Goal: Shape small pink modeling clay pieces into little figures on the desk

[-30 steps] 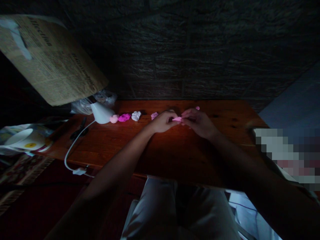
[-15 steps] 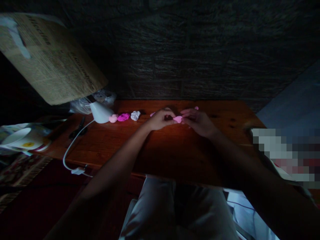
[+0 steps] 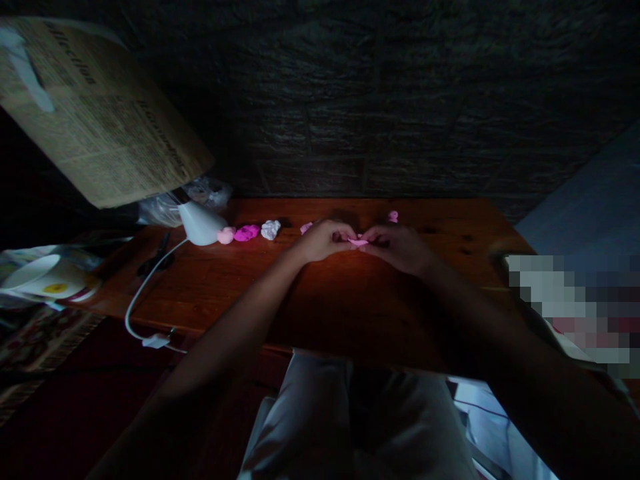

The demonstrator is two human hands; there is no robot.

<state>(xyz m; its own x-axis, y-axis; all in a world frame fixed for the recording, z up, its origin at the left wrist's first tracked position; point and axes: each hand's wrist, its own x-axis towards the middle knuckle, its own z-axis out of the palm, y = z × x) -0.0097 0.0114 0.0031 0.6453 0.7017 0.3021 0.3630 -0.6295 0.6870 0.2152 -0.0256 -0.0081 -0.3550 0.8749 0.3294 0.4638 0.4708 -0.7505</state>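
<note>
My left hand (image 3: 323,241) and my right hand (image 3: 395,245) meet over the far middle of the wooden table (image 3: 320,293). Both pinch one small pink clay piece (image 3: 358,241) between their fingertips, just above the tabletop. A row of clay lumps lies to the left: a pale pink lump (image 3: 225,235), a magenta lump (image 3: 247,233) and a white lump (image 3: 271,230). Another pink bit (image 3: 305,228) shows behind my left hand, and a small pink bit (image 3: 393,216) lies beyond my right hand.
A white lamp (image 3: 200,223) with a white cord (image 3: 137,300) stands at the table's left, with dark scissors (image 3: 157,257) beside it. A newspaper sheet (image 3: 100,120) hangs upper left. A white cup (image 3: 47,283) sits far left. A dark brick wall (image 3: 400,100) backs the table.
My hands have drawn closer together and lower, and the pink piece between them now looks flatter and more hidden. The small pink bit beyond my right hand is more exposed.
</note>
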